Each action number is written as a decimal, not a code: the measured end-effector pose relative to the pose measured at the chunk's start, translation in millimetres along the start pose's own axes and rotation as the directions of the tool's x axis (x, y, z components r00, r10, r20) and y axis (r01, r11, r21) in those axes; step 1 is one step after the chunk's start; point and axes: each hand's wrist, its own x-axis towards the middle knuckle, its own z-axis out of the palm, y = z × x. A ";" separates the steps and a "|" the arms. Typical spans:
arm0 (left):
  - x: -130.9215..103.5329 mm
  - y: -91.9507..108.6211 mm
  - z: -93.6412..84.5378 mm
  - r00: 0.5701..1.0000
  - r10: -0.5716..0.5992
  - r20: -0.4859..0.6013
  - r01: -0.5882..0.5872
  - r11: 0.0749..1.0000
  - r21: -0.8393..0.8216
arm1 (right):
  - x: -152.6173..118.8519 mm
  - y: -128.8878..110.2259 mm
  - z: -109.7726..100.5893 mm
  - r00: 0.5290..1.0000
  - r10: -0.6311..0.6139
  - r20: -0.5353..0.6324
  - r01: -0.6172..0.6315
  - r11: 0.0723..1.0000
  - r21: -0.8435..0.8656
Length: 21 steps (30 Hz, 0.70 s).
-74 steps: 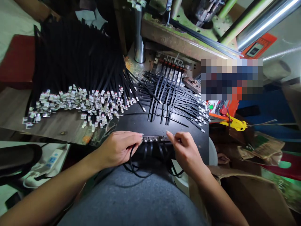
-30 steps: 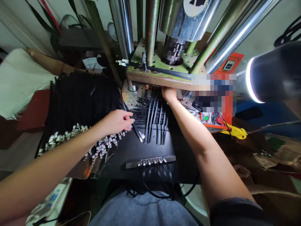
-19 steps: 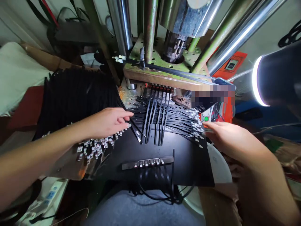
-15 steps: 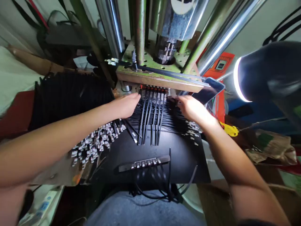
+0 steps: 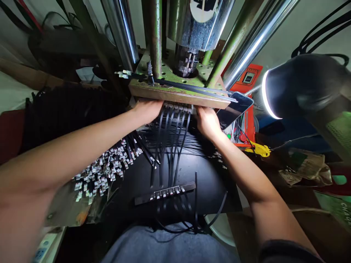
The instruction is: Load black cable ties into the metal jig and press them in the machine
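Observation:
Under the front edge of the press plate point(image 5: 179, 96), a slotted metal mould bar point(image 5: 178, 107) is gripped at its two ends. My left hand point(image 5: 149, 111) is closed on its left end, fingertips partly hidden beneath the plate. At the other end my right hand point(image 5: 208, 122) is closed too, its fingers also partly out of sight. Several flat black cables point(image 5: 172, 133) hang from the bar toward me, over a layer of more black cables. Closer to my body, a second mould bar point(image 5: 166, 193) lies on the black table with cables seated in its slots.
Silver-ended cables point(image 5: 101, 171) are heaped at the left. A phone point(image 5: 233, 109) leans right of the press, near a red control box point(image 5: 248, 124). A lit lamp point(image 5: 296, 86) juts in from the right. Loose cables point(image 5: 192, 87) lie across the press plate.
Both hands have moved in under the press plate along with the bar, and the hanging cables have shifted with it. The view has moved slightly. The front bar stays on the table.

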 end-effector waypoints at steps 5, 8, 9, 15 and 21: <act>-80.4 33.9 12.5 0.910 0.374 0.181 -0.397 0.910 0.117 | -133.3 -34.9 -34.8 0.963 0.022 0.267 -0.055 0.992 0.117; -96.5 69.9 31.5 0.849 0.475 0.232 -0.512 0.848 0.137 | -166.6 -43.5 -42.3 0.940 -0.006 0.340 -0.039 0.991 0.125; -95.4 81.0 37.4 0.844 0.481 0.237 -0.520 0.842 0.143 | -167.8 -43.2 -41.9 0.943 -0.018 0.332 -0.027 0.991 0.129; -88.7 105.1 37.5 0.945 0.298 0.133 -0.289 0.953 -0.085 | -148.6 -29.9 -39.7 0.975 -0.015 0.224 -0.041 0.969 0.243; -128.9 108.2 14.4 0.700 0.450 0.555 0.119 0.692 -0.712 | -128.4 -54.7 -18.2 0.962 -0.186 0.197 0.126 0.951 0.281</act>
